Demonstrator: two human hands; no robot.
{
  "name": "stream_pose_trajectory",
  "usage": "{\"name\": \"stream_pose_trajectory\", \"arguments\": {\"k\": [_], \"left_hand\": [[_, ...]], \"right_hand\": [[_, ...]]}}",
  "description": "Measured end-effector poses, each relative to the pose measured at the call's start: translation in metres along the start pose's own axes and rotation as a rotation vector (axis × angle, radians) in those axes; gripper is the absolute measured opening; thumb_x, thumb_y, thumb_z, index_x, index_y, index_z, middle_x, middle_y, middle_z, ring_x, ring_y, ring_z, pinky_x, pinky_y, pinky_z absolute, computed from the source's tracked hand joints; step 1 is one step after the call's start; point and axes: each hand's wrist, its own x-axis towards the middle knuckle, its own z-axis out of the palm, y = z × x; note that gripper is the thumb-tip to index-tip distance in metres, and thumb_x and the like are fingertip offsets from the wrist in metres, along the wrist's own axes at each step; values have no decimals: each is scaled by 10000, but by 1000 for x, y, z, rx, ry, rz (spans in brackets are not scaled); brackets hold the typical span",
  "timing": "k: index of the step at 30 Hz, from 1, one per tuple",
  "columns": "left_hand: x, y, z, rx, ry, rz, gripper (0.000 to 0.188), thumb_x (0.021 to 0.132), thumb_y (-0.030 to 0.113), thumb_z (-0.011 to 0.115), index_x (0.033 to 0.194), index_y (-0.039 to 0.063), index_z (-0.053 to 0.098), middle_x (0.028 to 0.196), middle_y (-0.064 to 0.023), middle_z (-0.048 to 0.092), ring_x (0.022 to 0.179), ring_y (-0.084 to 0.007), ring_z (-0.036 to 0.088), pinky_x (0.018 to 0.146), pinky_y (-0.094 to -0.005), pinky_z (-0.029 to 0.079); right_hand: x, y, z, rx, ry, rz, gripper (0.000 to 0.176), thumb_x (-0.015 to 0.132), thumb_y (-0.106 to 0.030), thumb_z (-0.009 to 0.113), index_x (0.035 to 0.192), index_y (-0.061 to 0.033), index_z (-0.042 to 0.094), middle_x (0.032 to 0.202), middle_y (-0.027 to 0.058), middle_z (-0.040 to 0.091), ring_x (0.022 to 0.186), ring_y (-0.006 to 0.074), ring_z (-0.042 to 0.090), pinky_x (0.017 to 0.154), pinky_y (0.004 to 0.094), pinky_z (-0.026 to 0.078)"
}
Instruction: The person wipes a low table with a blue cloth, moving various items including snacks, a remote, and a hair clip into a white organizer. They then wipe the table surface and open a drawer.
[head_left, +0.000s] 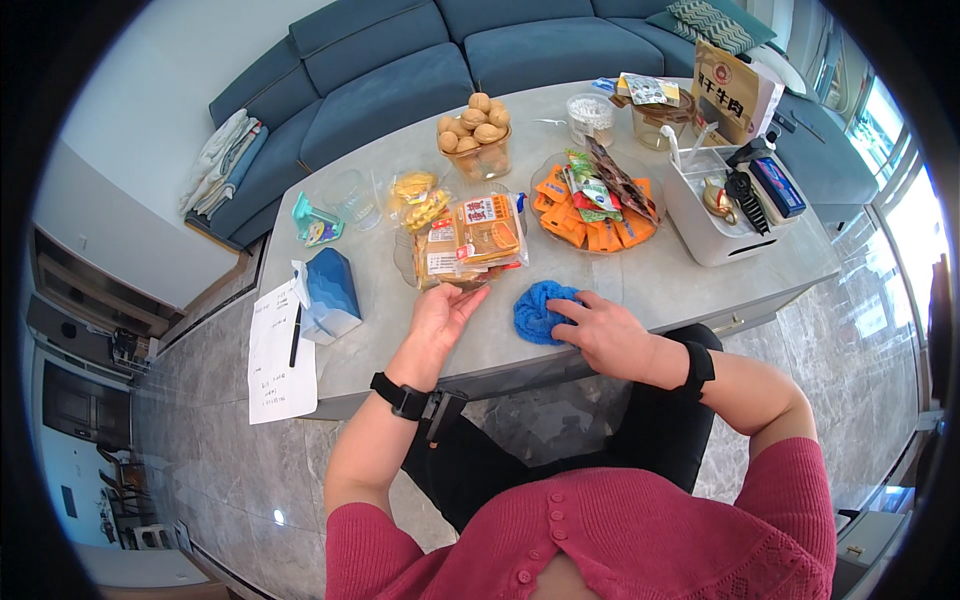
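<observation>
My right hand (600, 330) is on a crumpled blue cloth (536, 311) near the table's front edge, its fingertips pressed into the fabric. To the left, my left hand (448, 319) has its fingertips at the front rim of a clear plate (406, 259). Whether they grip the rim or only touch it is not clear. Packaged snack cakes (487, 229) in clear wrap are stacked on that plate. Just right of it, a second clear plate (537, 174) holds orange snack packets (566, 225), other small packets and a dark long wrapper (619, 176).
Walnuts (474, 124) fill a plastic tub behind the plates. A glass (354, 202), blue tissue box (330, 289), and paper (274, 360) with a pen (295, 335) are at left. A white organizer (701, 232), cotton-swab tub (590, 120) and lidded jar (660, 124) stand at right.
</observation>
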Motion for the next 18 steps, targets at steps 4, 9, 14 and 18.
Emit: {"name": "stream_pose_trajectory", "arguments": {"k": [4, 9, 14, 18], "left_hand": [[0, 0, 0, 0, -6, 6, 458, 817, -90, 346, 1270, -153, 312, 1267, -301, 439, 1162, -422, 487, 1012, -495, 462], [-9, 2, 4, -2, 38, -47, 413, 852, -13, 400, 1246, -126, 348, 1234, -290, 463, 1149, -412, 499, 995, -494, 469], [-35, 5, 9, 61, 103, -191, 351, 876, 100, 490, 1174, -71, 417, 1114, -257, 526, 1018, -362, 573, 925, -486, 509], [-48, 7, 15, 112, -71, -129, 317, 886, 129, 517, 1133, -60, 459, 1030, -221, 579, 969, -330, 601, 903, -480, 516]], "right_hand": [[0, -1, 0, 1, -7, 9, 274, 693, -9, 611, 949, -105, 607, 1248, 90, 522, 970, 321, 547, 790, 380, 505], [0, -2, -1, -6, -9, 3, 284, 689, -16, 621, 961, -97, 610, 1244, 95, 520, 974, 323, 545, 797, 381, 505], [-1, -2, 1, -13, 30, -12, 283, 680, -33, 643, 955, -98, 626, 1212, 82, 523, 963, 320, 543, 788, 379, 505], [8, 1, 1, 129, 13, 45, 177, 675, -39, 623, 847, -80, 633, 1090, 95, 571, 937, 321, 561, 757, 380, 496]]}}
